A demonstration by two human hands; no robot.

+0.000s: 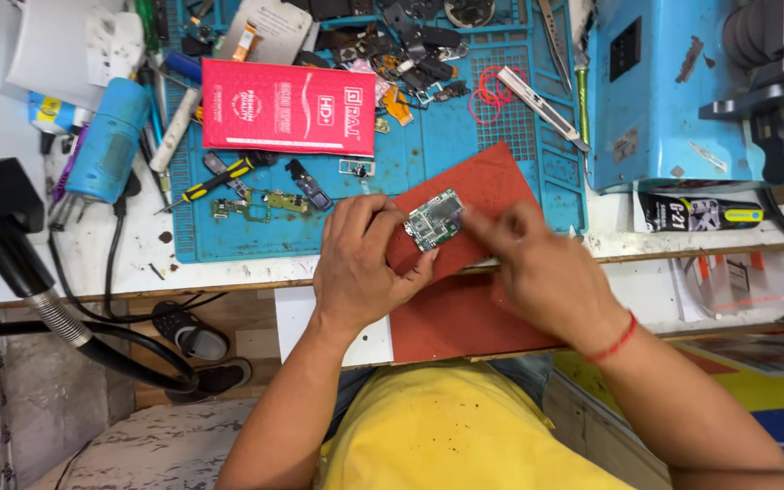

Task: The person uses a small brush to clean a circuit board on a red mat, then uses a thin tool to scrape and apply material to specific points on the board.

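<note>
The left hand (356, 263) gripped a small green circuit board (434, 219) between thumb and fingers, holding it just above a red-brown mat (492, 181). The right hand (537, 263) – a red thread around its wrist – reached in with its fingertips touching the board's right edge; whether it pinched anything I could not tell. The mat overlapped a blue work mat (428, 145) on the tabletop (93, 263). Farther out lay a second green board (256, 205), a yellow-handled screwdriver (215, 180), a red flat package (288, 107) – and a blue machine (673, 91) at right.
</note>
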